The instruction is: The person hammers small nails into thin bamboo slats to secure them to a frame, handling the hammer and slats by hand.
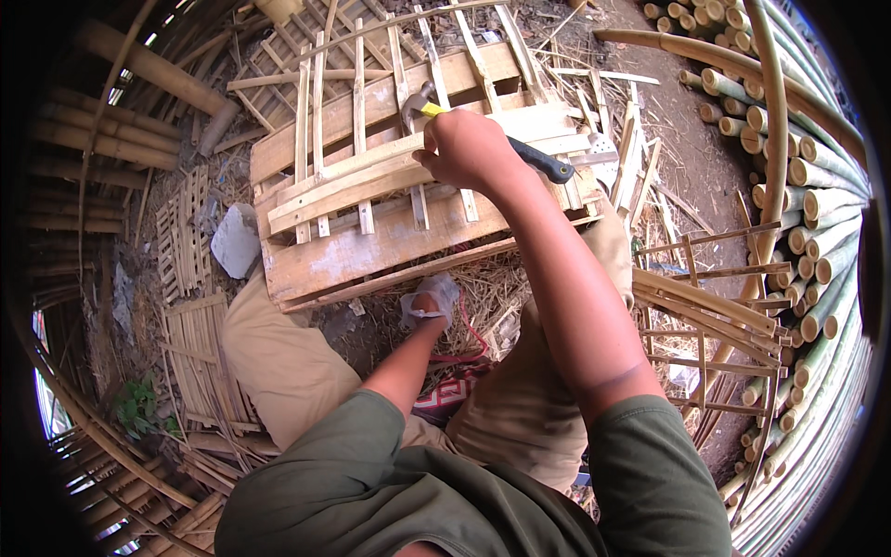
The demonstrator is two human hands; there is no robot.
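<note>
My right hand [464, 148] is closed around a claw hammer [548, 165] with a yellow and black handle. Its metal head points away from me, over a bamboo slat frame [364, 218]. That frame lies on a low wooden plank bench [334, 265], its thin slats crossing two flat strips nearest me. Below the bench's near edge, my left hand [425, 304] is at a clear plastic bag [444, 295], which covers most of it. The fingers of that hand are hidden, so I cannot tell their grip.
Cut bamboo poles [821, 241] are stacked along the right. Split strips [640, 153] and a slatted bamboo piece [705, 325] lie nearer. Lattice panels [186, 232] and a pale block [236, 241] sit to the left. Straw and shavings litter the ground between my knees.
</note>
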